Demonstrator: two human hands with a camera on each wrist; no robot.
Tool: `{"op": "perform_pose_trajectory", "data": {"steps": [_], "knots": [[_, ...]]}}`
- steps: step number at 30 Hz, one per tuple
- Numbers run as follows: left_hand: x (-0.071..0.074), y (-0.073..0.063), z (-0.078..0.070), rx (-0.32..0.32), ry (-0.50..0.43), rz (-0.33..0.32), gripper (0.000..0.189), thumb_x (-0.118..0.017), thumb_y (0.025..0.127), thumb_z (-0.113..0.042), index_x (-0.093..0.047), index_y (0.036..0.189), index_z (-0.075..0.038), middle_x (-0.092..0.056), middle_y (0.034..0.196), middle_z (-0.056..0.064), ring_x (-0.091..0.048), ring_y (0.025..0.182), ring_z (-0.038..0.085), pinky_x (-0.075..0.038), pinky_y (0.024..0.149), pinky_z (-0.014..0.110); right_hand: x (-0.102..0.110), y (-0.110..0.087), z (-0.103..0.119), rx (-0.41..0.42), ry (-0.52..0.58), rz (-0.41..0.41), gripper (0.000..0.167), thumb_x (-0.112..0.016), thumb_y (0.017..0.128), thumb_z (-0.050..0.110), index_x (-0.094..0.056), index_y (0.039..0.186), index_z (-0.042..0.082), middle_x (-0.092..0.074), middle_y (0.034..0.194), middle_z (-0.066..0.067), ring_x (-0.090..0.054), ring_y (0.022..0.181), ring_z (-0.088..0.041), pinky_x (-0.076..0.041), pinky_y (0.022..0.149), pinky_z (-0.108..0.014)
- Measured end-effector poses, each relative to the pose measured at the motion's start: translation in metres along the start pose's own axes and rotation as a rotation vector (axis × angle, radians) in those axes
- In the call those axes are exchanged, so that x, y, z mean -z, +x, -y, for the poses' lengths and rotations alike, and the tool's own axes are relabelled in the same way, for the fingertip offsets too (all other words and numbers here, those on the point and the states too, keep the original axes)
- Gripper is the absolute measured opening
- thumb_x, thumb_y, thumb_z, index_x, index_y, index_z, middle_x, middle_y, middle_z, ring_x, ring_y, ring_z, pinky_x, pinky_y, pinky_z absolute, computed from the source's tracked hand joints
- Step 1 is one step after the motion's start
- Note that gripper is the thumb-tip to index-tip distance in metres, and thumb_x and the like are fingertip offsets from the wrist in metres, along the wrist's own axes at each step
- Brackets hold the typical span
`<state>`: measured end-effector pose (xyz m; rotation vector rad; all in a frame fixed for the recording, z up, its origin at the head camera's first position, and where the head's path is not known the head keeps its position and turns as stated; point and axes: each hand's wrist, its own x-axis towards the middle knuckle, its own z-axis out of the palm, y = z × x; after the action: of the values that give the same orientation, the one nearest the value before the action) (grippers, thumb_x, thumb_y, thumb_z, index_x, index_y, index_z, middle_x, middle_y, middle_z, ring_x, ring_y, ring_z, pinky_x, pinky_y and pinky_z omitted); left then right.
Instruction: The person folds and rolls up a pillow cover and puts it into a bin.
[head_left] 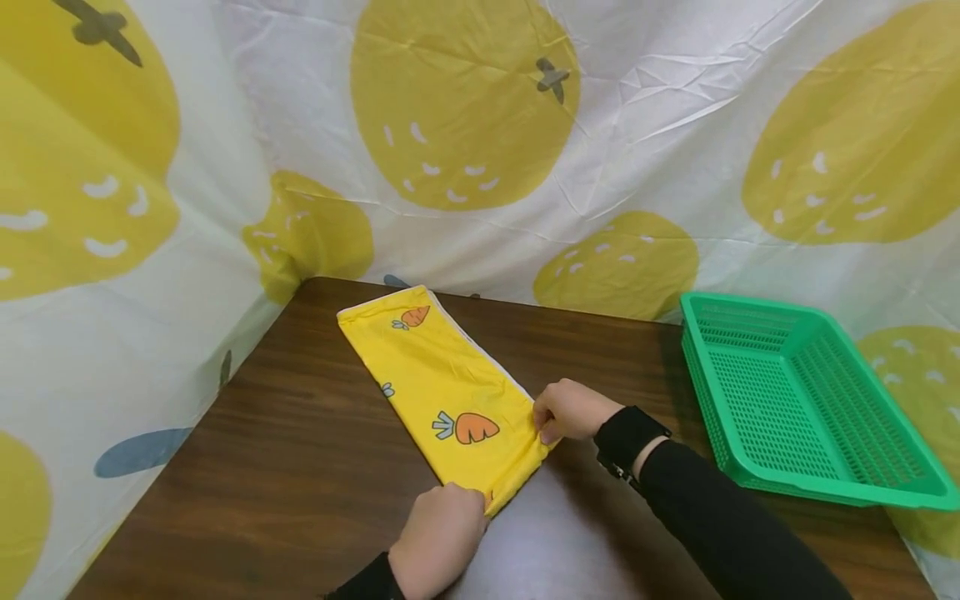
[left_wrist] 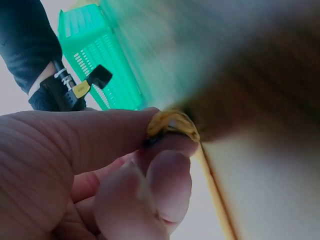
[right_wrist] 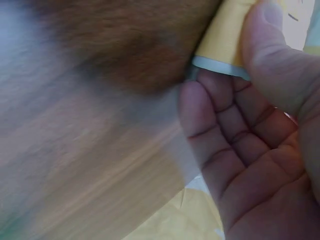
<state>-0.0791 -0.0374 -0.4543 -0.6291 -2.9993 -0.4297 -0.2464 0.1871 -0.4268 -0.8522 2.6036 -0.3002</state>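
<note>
A yellow cloth (head_left: pixel 442 367) with printed orange carrots and a white edge lies folded in a long strip, slanting across the table. At its near left corner my left hand (head_left: pixel 438 537) pinches the folded edge; in the left wrist view the bunched layers of cloth (left_wrist: pixel 175 122) show between thumb and finger. My right hand (head_left: pixel 576 408) grips the near right corner. The right wrist view shows its thumb (right_wrist: pixel 265 35) over the white-edged cloth (right_wrist: pixel 222 47), with the fingers behind it. Between the two hands the near end is rolled or folded over.
A green plastic basket (head_left: pixel 847 492) with slotted sides stands at the right, beyond the right forearm. The dark wood table (head_left: pixel 300 475) backs onto a white hanging sheet (head_left: pixel 637 100) with large yellow fruit prints, which also covers the left side.
</note>
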Motion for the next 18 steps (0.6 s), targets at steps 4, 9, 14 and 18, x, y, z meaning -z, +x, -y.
{"op": "perform_pose_trajectory", "data": {"steps": [4, 9, 14, 18], "knots": [[0.007, 0.006, 0.013, 0.000, -0.128, 0.058, 0.035, -0.082, 0.091, -0.022, -0.062, 0.062, -0.017, -0.049, 0.055, -0.009, -0.044, 0.050, 0.008, -0.037, 0.048, 0.028, 0.001, 0.003, 0.002, -0.014, -0.012, 0.000, 0.014, -0.088, 0.087, 0.014, -0.075, 0.084, 0.017, -0.065, 0.079, 0.005, -0.056, 0.075, -0.014, -0.048, 0.074, -0.029], [0.011, 0.019, 0.037, -0.024, -0.318, 0.187, 0.034, -0.082, 0.091, -0.019, -0.066, 0.061, -0.016, -0.051, 0.053, -0.012, -0.046, 0.047, 0.004, -0.038, 0.049, 0.023, -0.001, 0.002, 0.001, -0.024, 0.000, -0.029, 0.016, -0.089, 0.086, 0.014, -0.074, 0.083, 0.016, -0.064, 0.077, 0.005, -0.055, 0.074, -0.014, -0.048, 0.073, -0.028], [0.011, 0.029, 0.058, 0.039, -0.515, 0.360, 0.036, -0.078, 0.096, -0.018, -0.066, 0.062, -0.012, -0.062, 0.053, -0.008, -0.051, 0.039, 0.004, -0.046, 0.042, 0.023, -0.003, 0.003, 0.002, -0.041, 0.003, -0.056, 0.015, -0.090, 0.085, 0.013, -0.075, 0.083, 0.015, -0.064, 0.077, 0.004, -0.055, 0.075, -0.016, -0.049, 0.074, -0.030], [0.012, 0.033, 0.057, 0.058, -0.526, 0.398, 0.034, -0.079, 0.095, -0.017, -0.064, 0.065, -0.012, -0.066, 0.055, -0.003, -0.054, 0.039, 0.008, -0.047, 0.041, 0.026, -0.003, 0.002, 0.002, -0.064, 0.013, -0.058, 0.014, -0.090, 0.085, 0.013, -0.076, 0.084, 0.014, -0.064, 0.077, 0.003, -0.056, 0.075, -0.017, -0.049, 0.073, -0.030]]}}
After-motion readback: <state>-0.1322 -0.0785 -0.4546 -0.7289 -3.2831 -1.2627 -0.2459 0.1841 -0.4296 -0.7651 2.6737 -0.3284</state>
